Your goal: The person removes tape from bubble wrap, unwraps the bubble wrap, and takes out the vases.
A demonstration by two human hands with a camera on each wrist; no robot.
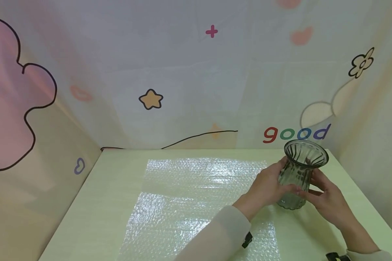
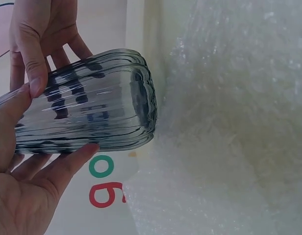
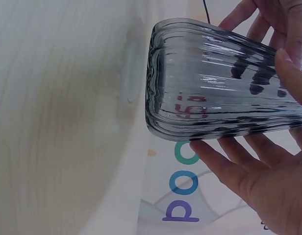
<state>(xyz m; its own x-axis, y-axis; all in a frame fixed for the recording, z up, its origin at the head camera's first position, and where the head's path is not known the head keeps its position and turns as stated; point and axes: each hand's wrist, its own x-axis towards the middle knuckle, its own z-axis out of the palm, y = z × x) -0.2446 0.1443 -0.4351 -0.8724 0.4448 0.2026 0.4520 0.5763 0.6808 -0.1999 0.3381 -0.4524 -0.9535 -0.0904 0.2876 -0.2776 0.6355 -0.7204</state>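
A grey-green ribbed glass vase [image 1: 292,200] with a flared rim is upright at the right side of the table, gripped between both hands. My left hand [image 1: 267,184] holds its left side, thumb across the front. From the right, my right hand [image 1: 330,201] grips the other side, its thumb meeting the left thumb at the front. In the left wrist view the vase's smooth base end [image 2: 136,98] shows, with fingers spread along the body. Through the glass in the right wrist view, the far fingers appear as dark shapes.
A sheet of bubble wrap [image 1: 163,217] lies flat over the middle of the pale green table [image 1: 94,203], left of the vase. Behind the table hangs a printed curtain [image 1: 183,65] with the word "good"; more curtain encloses both sides.
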